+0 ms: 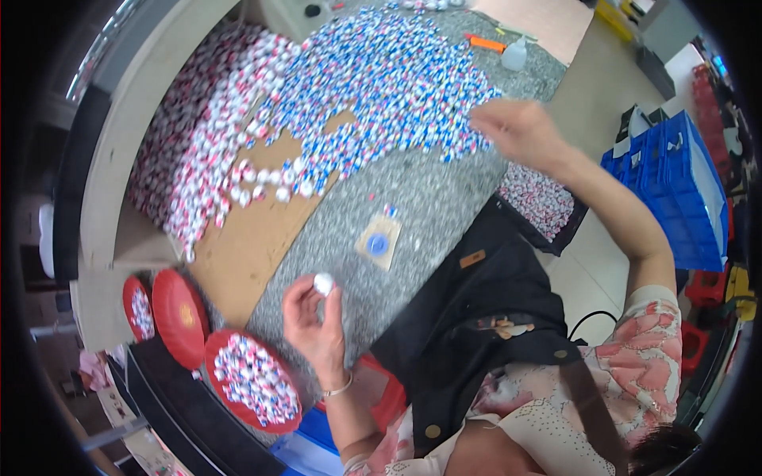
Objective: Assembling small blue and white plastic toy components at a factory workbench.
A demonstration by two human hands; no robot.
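Observation:
My left hand [315,317] is raised above the grey speckled table [429,214] and pinches a small white round piece [323,283] between its fingertips. My right hand [512,127] reaches out, blurred, to the right edge of a big heap of small blue, white and red round pieces [389,79]; I cannot tell whether it holds anything. A small beige square pad with a blue disc [378,243] lies on the table between the hands.
A brown cardboard sheet [254,230] lies left of the pad, with a red-and-white heap [202,127] on it. Red bowls [250,381] of pieces stand at the near left. A box of pieces [540,198] and blue crates [683,182] are right.

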